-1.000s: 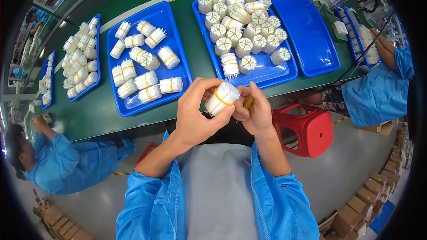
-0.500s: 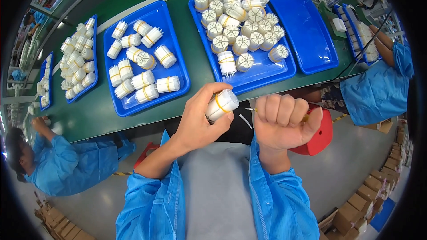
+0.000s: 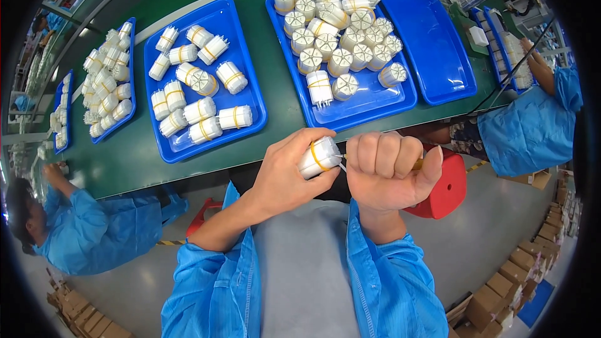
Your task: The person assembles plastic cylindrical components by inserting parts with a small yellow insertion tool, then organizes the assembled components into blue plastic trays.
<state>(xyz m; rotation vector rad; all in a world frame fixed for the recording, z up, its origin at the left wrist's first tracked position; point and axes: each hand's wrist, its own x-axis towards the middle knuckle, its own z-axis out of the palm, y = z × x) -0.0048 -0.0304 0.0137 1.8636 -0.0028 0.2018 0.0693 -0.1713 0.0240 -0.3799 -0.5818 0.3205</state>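
A white cylindrical bundle [image 3: 318, 158] with a yellow band round it is gripped by my left hand [image 3: 278, 175], tilted with one end toward the right. My right hand [image 3: 391, 169] is closed in a fist around a thin pointed tool with a yellow handle [image 3: 418, 164]. The tool's tip is at the end face of the bundle; how deep it goes cannot be made out. A narrow white strip [image 3: 342, 166] shows by that end. Ahead, a blue tray [image 3: 369, 105] carries many similar white bundles [image 3: 341, 62], mostly standing on end.
To the left, another blue tray [image 3: 222, 19] holds bundles lying about; further trays of bundles stand beyond it. Right of the middle tray is a further blue tray [image 3: 432, 56]. Co-workers in blue stand at left [image 3: 94, 231] and right [image 3: 523, 125]. A red stool [image 3: 452, 184] sits below the bench.
My right hand has moved slightly left, bringing the pointed tool up to the bundle's end. The bundle and my left hand have shifted a little right and down.
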